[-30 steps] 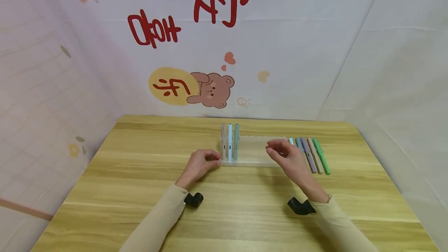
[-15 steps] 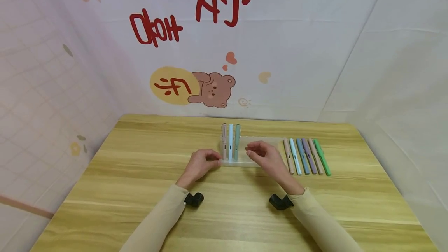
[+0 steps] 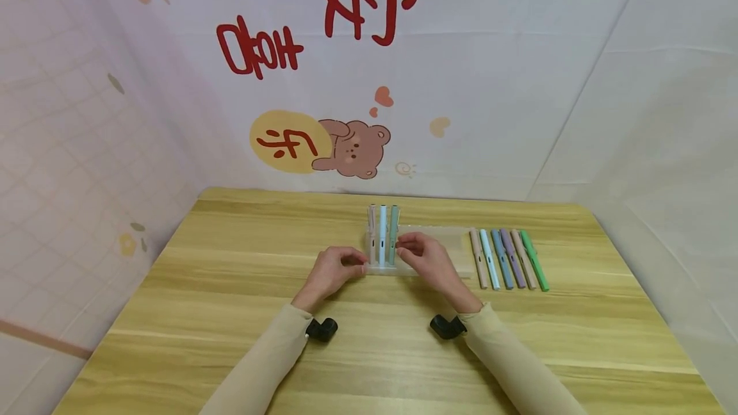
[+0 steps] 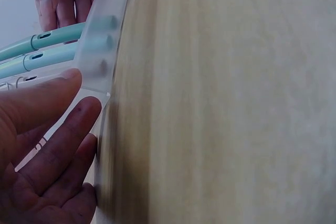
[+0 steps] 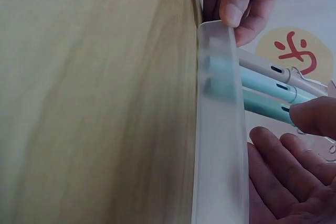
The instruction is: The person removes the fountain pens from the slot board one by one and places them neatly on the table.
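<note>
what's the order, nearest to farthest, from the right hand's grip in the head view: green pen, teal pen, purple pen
1. Teal pen: upright in the stand, just left of the grip.
2. Purple pen: lying to the right.
3. Green pen: lying farther right, at the end.

Pale wood-grain table, directly on it a translucent holder, lying just right of the holder a brown pen, light blue pen, slate-blue pen, purple pen, tan pen, green pen farthest from it
</note>
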The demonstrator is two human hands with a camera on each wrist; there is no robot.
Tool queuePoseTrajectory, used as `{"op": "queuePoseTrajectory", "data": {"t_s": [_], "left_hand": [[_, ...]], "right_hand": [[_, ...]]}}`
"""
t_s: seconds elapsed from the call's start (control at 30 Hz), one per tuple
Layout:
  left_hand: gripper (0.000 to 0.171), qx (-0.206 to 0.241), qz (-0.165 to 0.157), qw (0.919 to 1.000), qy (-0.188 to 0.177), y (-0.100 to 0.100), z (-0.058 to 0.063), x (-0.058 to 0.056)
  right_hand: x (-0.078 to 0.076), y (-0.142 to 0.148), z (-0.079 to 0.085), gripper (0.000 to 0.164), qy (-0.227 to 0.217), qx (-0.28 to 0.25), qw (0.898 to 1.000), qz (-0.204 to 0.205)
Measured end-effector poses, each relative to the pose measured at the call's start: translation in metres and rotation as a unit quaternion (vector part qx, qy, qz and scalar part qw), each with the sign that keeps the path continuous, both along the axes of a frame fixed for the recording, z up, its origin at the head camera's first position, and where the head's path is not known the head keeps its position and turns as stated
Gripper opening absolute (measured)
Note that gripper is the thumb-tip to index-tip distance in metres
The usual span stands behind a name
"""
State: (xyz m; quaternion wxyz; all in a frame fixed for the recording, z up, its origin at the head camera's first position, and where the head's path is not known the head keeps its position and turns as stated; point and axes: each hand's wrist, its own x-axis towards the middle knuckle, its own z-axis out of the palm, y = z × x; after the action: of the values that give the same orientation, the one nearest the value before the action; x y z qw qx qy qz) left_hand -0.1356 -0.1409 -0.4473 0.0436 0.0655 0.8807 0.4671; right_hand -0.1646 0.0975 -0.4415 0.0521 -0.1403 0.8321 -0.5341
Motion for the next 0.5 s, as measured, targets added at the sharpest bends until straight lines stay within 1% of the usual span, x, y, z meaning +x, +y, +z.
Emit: {"op": "queuePoseTrajectory", "data": {"t_s": [0.23,0.37,0.5], "left_hand": [[0.010,0.006,0.003,1.0000,-0.003,-0.001,0.001,0.000],[0.010,0.004,0.002,1.0000,-0.004,-0.001,0.000,0.001],[0.010,0.005,-0.001,1.0000,-0.002,-0.001,0.000,0.001]], "right_hand": [[-0.003,-0.011,0.000,0.031,0.005,0.014,1.000,-0.009],[-0.003,-0.015,-0.001,0.026,0.003,0.018,1.000,-0.020],[-0.001,-0.016,-0.001,0.021,0.002,0.012,0.999,-0.032]]}}
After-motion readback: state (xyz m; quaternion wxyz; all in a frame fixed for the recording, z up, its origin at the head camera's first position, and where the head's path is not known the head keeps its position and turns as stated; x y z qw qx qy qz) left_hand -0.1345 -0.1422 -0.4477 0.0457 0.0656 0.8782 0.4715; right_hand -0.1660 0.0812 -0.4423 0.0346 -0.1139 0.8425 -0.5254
